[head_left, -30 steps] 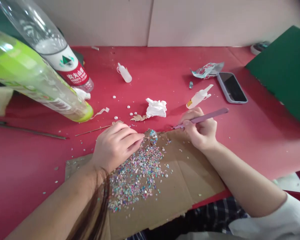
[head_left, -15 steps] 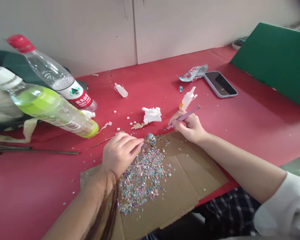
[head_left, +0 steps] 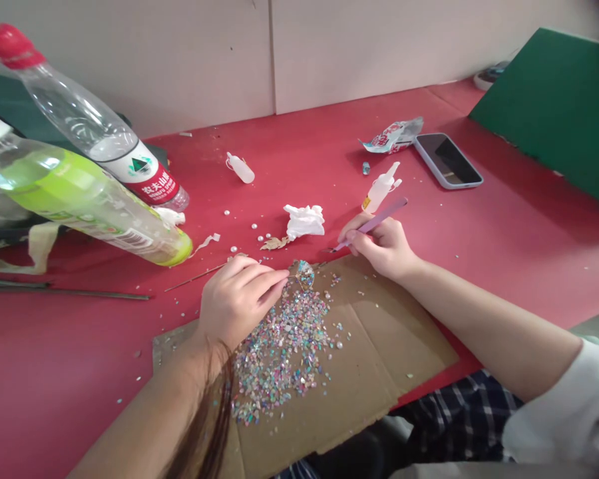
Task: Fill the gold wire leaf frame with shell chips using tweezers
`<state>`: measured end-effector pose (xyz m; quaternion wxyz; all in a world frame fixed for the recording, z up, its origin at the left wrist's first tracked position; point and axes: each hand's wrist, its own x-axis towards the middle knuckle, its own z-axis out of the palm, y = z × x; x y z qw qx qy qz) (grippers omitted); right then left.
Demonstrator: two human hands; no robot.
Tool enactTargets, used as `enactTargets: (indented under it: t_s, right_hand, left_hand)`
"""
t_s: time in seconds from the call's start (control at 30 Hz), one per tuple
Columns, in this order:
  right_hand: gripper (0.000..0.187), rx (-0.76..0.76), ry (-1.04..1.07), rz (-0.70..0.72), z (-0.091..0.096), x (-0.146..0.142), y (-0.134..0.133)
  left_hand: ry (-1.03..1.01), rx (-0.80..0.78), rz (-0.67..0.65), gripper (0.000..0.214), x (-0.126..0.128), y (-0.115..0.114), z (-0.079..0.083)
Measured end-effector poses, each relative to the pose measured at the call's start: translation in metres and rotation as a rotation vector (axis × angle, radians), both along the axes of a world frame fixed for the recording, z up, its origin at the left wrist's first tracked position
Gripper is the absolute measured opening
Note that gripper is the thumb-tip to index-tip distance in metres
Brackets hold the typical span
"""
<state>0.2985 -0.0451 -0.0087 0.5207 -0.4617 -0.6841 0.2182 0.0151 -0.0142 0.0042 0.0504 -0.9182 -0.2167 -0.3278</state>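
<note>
My left hand (head_left: 242,293) is closed in a pinch on the thin stem of a wire ornament (head_left: 305,275), whose small leaf- or petal-shaped face is covered in blue and gold glittering chips. It hangs over a pile of iridescent chips (head_left: 284,349) spread on a cardboard sheet (head_left: 374,359). A thin brown rod (head_left: 194,276) shows behind my left hand; I cannot tell if it belongs to the ornament. My right hand (head_left: 387,245) is closed around pink tweezers (head_left: 379,216), their tips low near the cardboard's far edge, apart from the ornament. Whether the tips hold anything is too small to tell.
Two drink bottles, one red-capped (head_left: 100,126) and one green-labelled (head_left: 94,199), lean at left. Beyond my hands are a crumpled tissue (head_left: 304,221), loose pearls and two small squeeze bottles (head_left: 240,168). A phone (head_left: 449,161), a torn wrapper (head_left: 393,135) and a green board (head_left: 549,113) are right.
The camera view has shifted slightly. The ornament's glittering face appears turned a little more toward me. Both hands keep their grips and have hardly moved on the table.
</note>
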Motion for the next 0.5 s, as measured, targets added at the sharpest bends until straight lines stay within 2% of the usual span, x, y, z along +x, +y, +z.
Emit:
enactTargets:
  t_s: [0.5]
  right_hand:
    - [0.022, -0.033, 0.020, -0.002, 0.0016, 0.0007, 0.0004]
  left_hand:
    - [-0.001, 0.006, -0.018, 0.009, 0.0001, -0.0004, -0.0002]
